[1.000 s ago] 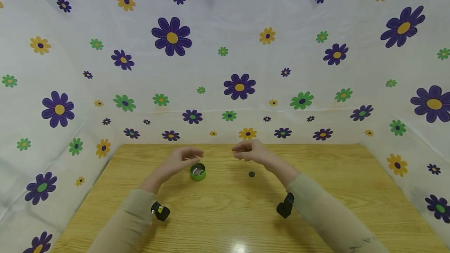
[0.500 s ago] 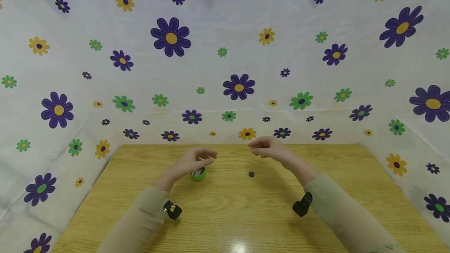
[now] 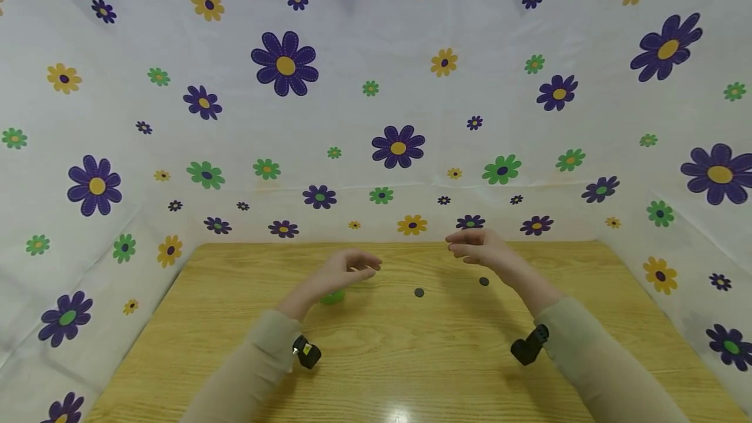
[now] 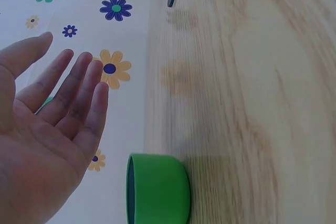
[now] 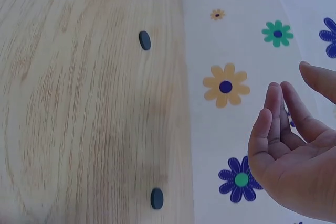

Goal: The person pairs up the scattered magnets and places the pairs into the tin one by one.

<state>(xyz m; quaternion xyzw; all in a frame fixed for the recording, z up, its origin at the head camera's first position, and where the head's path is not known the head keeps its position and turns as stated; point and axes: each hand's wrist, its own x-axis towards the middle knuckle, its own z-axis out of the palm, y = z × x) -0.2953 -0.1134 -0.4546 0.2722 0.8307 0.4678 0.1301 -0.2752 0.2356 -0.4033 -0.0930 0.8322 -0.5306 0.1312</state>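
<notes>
My left hand (image 3: 337,274) hovers over the table in the head view, palm turned inward and fingers relaxed, holding nothing. Behind it, mostly covered, stands a small round green container (image 3: 333,297); the left wrist view shows the side of this green container (image 4: 161,190) below my hand. To the right, my right hand (image 3: 484,250) is raised above the tabletop with loosely bent fingers and nothing in them. Two dark, flat discs lie on the wood: one disc (image 3: 419,292) between the hands, the other disc (image 3: 484,281) just under the right wrist.
The wooden table (image 3: 388,358) meets a white flower-printed cloth (image 3: 352,116) at its back and sides. Black wrist cameras sit on both sleeves, one camera (image 3: 307,351) on the left and another camera (image 3: 530,344) on the right.
Both hands have drifted rightward, still empty. The left hand now hides most of the green container, and a second dark disc has come into view beside the right forearm.
</notes>
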